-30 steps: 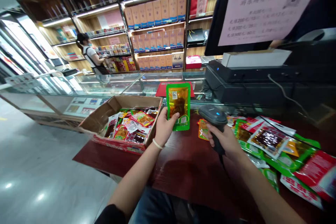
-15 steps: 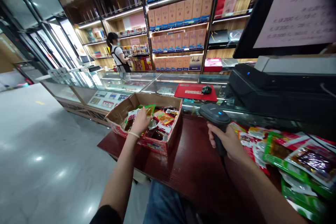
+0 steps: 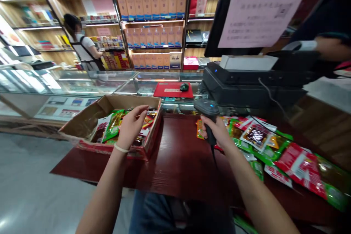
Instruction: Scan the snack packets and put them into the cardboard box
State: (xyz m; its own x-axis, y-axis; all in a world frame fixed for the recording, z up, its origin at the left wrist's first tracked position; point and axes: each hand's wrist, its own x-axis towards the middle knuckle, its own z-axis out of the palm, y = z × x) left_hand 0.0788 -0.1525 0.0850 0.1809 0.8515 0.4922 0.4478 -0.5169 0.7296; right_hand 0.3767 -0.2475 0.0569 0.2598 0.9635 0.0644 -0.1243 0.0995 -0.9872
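My left hand (image 3: 132,126) hovers over the right part of a cardboard box (image 3: 82,124), fingers stretched out and nothing visible in them. Inside the box lie several snack packets, among them a green packet (image 3: 114,124) and a white and dark-red packet (image 3: 101,128). My right hand (image 3: 218,131) is wrapped around the handle of a black barcode scanner (image 3: 207,108), held upright above the table with its cord hanging down. Just right of the scanner, a pile of snack packets (image 3: 256,135) spreads over the dark red table (image 3: 175,161).
Behind the table runs a glass counter (image 3: 109,82) with a red mat (image 3: 171,90) and a mouse (image 3: 184,87). A monitor with a pink paper (image 3: 255,22) stands at the back right. A person (image 3: 85,47) is by the shelves; another person's arm (image 3: 331,45) shows at far right.
The view has swung right. My left hand has moved to the box's right side, its fingers now raised off the packets. My right hand still grips the scanner.
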